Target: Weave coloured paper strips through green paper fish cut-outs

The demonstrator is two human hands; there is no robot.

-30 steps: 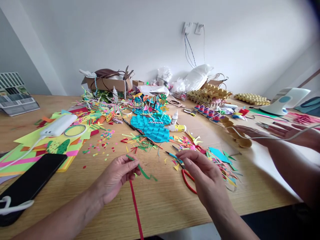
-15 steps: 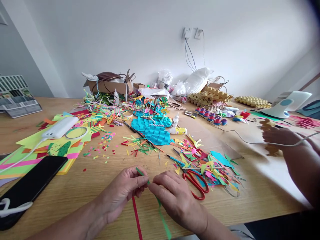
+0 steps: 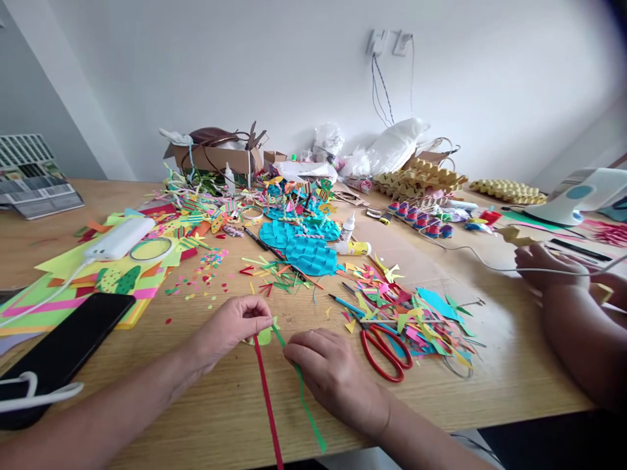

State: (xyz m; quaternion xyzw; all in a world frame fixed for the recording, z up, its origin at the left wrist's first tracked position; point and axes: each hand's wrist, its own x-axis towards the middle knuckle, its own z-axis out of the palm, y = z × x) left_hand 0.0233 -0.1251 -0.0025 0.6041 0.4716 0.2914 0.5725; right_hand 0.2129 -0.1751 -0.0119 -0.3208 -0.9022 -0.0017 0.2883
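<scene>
My left hand (image 3: 240,320) is closed in a pinch where a red paper strip (image 3: 267,405) and a green paper strip (image 3: 308,411) come together. The red strip runs down past the table's front edge. My right hand (image 3: 336,375) has its fingers closed around the green strip, a short way from the left; the strip's free end hangs below that hand. A light green paper piece (image 3: 264,336) shows just beneath the left fingertips, partly covered; I cannot tell whether it is held. Red-handled scissors (image 3: 386,352) lie to the right of my right hand, blades among paper scraps.
Colored paper scraps (image 3: 416,326) lie right of center. Blue scaled paper shapes (image 3: 308,254) and glue bottles (image 3: 355,248) sit beyond. A black phone (image 3: 73,352) and a white power bank (image 3: 120,238) are at left. Another person's hand (image 3: 548,267) works at right, by a white cable (image 3: 480,258).
My hands have drawn apart, so a stretch of green strip shows between them. The light green piece has come into view by my left hand. The other person's hand has shifted.
</scene>
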